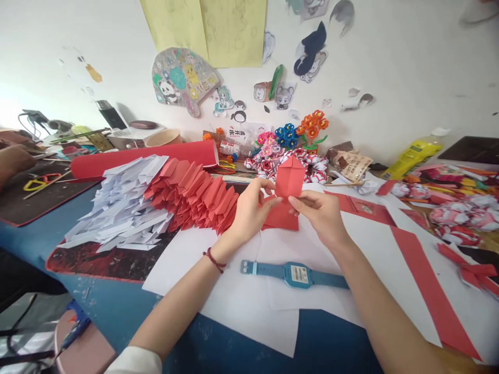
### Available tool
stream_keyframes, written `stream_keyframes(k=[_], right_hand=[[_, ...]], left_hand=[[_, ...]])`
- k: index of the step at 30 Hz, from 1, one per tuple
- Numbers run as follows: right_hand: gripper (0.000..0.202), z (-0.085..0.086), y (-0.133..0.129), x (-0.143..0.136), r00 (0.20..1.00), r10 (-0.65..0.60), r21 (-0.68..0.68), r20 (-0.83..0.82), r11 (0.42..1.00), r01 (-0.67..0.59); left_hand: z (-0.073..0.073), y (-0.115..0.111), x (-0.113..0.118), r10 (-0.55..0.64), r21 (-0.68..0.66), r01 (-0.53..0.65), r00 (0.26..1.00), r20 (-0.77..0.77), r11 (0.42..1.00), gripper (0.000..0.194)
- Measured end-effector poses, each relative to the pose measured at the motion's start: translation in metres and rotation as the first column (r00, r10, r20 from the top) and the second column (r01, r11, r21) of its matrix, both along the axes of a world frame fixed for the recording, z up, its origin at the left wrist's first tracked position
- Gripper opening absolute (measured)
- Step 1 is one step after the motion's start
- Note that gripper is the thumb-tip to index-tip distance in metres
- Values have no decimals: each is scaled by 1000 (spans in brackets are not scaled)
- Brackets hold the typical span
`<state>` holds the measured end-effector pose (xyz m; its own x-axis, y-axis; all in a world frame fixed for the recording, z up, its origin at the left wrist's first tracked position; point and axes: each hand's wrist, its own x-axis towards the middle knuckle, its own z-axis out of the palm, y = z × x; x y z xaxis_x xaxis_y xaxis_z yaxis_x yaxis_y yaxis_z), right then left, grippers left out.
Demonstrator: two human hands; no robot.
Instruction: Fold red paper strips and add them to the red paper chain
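Observation:
A piece of red paper (289, 179), folded to a point at its top, stands upright between my hands. My right hand (317, 210) pinches its lower right edge between thumb and fingers. At its lower left is my left hand (255, 205), thumb and fingers curled round the edge; the exact contact is partly hidden. Below them another red paper piece (286, 218) lies on the white sheets. To the left spreads a pile of folded red paper pieces (191, 195), beside a heap of folded white pieces (125, 202).
A blue watch (299, 274) lies on white paper (234, 301) near my forearms. Behind are a red paper roll (148, 158), orange flowers (313, 124) and a yellow bottle (415, 153). Another person's hand (15, 163) is at far left, near yellow-handled scissors (36, 184). A red strip (432, 291) lies right.

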<state>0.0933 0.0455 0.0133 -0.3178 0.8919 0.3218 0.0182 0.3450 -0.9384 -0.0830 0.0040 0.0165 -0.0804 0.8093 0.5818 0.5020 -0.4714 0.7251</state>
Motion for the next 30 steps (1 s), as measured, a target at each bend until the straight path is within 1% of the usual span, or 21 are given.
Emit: stream_keyframes(k=[1, 3, 5, 7, 13, 18, 23, 30], right_hand=[[27, 0, -1, 0, 1000, 7, -5, -16, 1000, -7], [25, 1, -2, -1, 998, 32, -16, -45, 999, -33], [24, 2, -3, -2, 996, 57, -27, -65, 998, -59], [22, 1, -4, -3, 994, 71, -37, -79, 997, -74], [22, -1, -3, -5, 992, 72, -79, -106, 994, -80], [21, -1, -3, -4, 990, 96, -93, -108, 990, -106], [19, 0, -4, -4, 985, 130, -98, -111, 985, -141], [19, -2, -4, -4, 986, 112, -98, -121, 987, -125]], left_hand=[[0, 1, 0, -23, -39, 25, 998, 60, 999, 27], [-1, 2, 0, -95, -117, 112, 986, 137, 987, 30], [-1, 2, 0, -160, -170, 189, 972, 169, 967, 32], [-1, 2, 1, -183, -186, 217, 966, 185, 958, 35], [2, -2, 3, -145, -174, 176, 973, 180, 969, 35], [1, -2, 2, -176, -193, 212, 967, 186, 958, 34], [2, -2, 1, -171, -179, 200, 972, 163, 963, 33], [0, -5, 4, -143, -156, 161, 982, 122, 974, 32]])
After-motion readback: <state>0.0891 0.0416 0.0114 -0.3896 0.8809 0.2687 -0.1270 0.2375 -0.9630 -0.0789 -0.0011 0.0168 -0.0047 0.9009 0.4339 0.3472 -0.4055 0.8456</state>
